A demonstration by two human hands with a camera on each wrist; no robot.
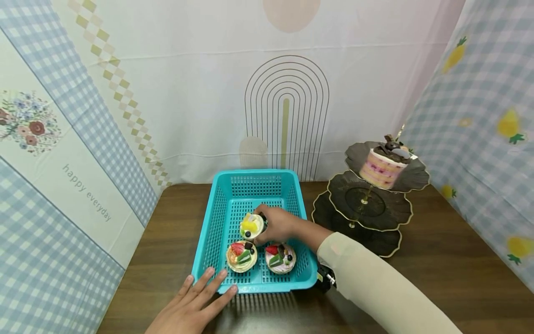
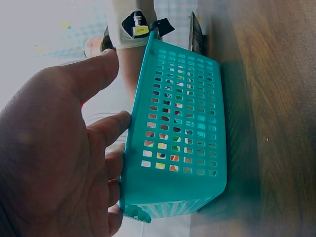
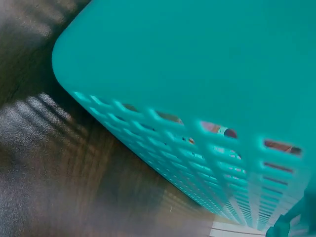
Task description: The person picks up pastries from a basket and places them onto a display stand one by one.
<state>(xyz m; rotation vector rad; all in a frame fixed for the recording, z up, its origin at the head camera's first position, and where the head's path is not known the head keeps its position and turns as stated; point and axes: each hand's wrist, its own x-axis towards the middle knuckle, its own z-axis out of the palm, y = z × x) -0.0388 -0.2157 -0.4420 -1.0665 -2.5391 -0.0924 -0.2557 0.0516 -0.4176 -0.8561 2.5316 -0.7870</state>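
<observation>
A turquoise basket (image 1: 204, 222) holds several small decorated cakes. Inside it, my right hand (image 1: 280, 224) grips a cake topped with yellow fruit (image 1: 251, 226), thumb and fingers around its side. Nearer the front sit a strawberry-and-green-topped cake (image 1: 242, 256) and a pink-creamed cake (image 1: 280, 258). My left hand (image 1: 193, 301) is spread with straight fingers at the basket's front left rim; the left wrist view shows its fingertips (image 2: 121, 121) against that edge. In the right wrist view, the basket's perforated side wall (image 3: 197, 64) hides the right hand.
Right of the basket stands a dark, gold-edged three-tier stand (image 1: 367, 208), a chocolate-topped layered cake (image 1: 384, 167) on its top tier. Everything rests on a brown wooden table (image 1: 175, 232). Printed cloth (image 1: 196, 106) hangs behind and at both sides.
</observation>
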